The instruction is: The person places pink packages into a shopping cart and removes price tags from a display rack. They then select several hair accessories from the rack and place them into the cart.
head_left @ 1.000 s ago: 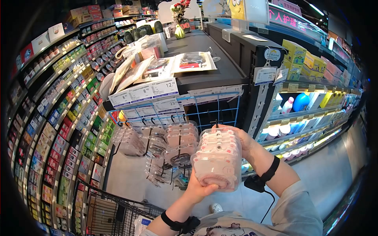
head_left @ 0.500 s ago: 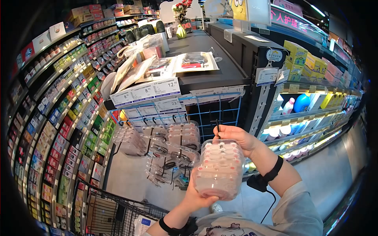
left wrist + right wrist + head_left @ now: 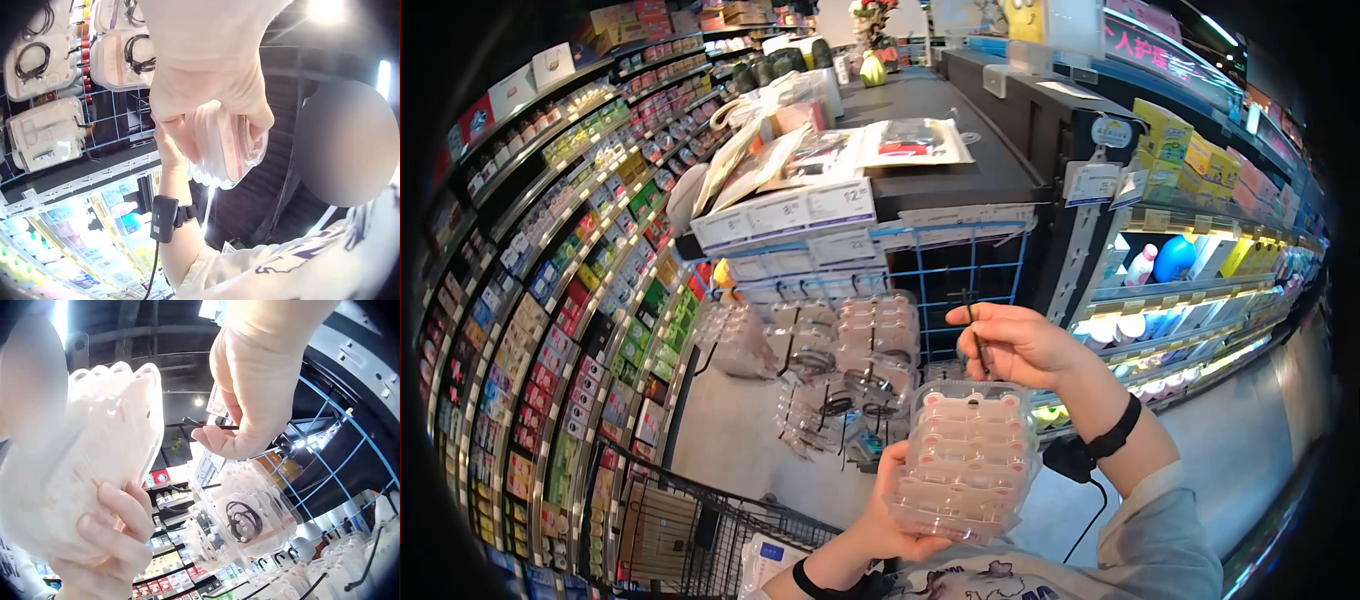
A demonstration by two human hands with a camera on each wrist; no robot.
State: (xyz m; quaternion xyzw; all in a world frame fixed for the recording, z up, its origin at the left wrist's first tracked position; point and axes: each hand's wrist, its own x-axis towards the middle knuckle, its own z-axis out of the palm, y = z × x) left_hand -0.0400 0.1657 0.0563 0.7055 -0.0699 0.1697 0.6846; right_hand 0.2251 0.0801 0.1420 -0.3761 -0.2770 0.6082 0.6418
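My left hand point(image 3: 885, 515) grips a stack of clear plastic packs point(image 3: 970, 460) by its lower side, in front of my body. The packs have pale pink cards with wavy, ear-like tops. In the left wrist view the stack point(image 3: 219, 147) sits between thumb and fingers. Above it, my right hand point(image 3: 1025, 345) pinches a black display hook point(image 3: 974, 338) that projects from the blue wire rack point(image 3: 1000, 262). The right wrist view shows the hook's end point(image 3: 197, 422) at the fingertips. Similar packs point(image 3: 878, 330) hang to the left, some with black hair ties point(image 3: 242, 522).
Behind the rack is a dark display counter point(image 3: 1000, 185) with flat packets point(image 3: 915, 143) and price labels point(image 3: 790, 215). A wire shopping cart point(image 3: 730, 525) stands at lower left. Stocked shelves point(image 3: 550, 330) line the left; a lit shelf point(image 3: 1190, 295) stands at right.
My left hand has lowered the stack, which now sits below my right hand. The right hand, earlier at the stack's top edge, is now apart from it on the hook.
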